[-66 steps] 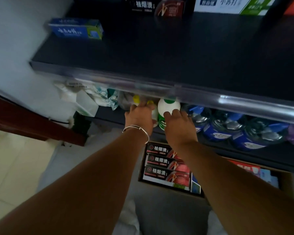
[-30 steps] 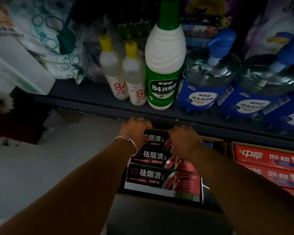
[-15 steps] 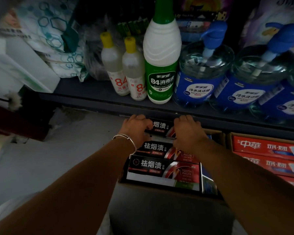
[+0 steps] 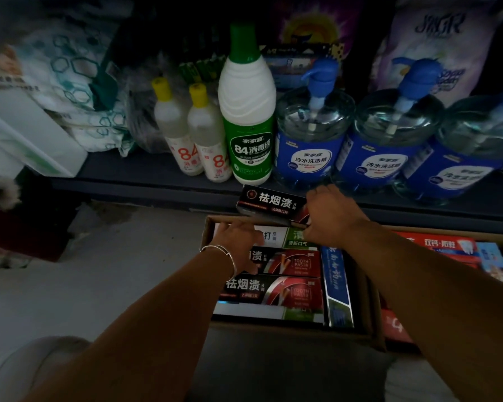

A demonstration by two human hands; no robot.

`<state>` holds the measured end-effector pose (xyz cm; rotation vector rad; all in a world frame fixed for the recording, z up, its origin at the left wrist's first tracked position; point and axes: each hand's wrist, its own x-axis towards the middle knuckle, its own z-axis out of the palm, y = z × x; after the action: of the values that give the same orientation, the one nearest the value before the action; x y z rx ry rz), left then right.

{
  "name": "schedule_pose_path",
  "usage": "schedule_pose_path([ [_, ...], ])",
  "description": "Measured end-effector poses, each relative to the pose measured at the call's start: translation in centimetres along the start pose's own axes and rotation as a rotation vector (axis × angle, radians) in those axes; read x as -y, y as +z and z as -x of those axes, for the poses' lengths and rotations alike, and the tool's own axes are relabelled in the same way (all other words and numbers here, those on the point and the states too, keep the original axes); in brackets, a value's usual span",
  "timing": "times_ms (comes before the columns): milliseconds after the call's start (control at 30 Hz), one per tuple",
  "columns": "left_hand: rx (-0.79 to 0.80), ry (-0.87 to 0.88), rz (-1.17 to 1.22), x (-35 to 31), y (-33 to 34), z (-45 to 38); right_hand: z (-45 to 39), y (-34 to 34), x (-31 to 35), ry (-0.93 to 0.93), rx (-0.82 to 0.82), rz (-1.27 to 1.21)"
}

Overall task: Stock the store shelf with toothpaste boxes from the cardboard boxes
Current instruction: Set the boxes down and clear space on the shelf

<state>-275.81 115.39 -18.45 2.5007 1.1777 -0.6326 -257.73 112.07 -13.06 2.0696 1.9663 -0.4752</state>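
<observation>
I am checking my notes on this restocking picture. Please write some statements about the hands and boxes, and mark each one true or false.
1. The right hand grips a black toothpaste box raised above the cardboard box. True.
2. The left hand holds a yellow-capped bottle. False: it reaches into the cardboard box.
3. The green-capped disinfectant bottle stands on the shelf. True.
4. The cardboard box is empty. False: toothpaste boxes lie in it.
</observation>
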Motion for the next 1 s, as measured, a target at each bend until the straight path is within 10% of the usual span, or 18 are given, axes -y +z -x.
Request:
schedule_pose_path([
  [1000, -0.048, 0.123, -0.081, 0.3, -2.3, -0.5, 0.7, -1.8, -0.5, -0.064, -0.051, -0.006],
])
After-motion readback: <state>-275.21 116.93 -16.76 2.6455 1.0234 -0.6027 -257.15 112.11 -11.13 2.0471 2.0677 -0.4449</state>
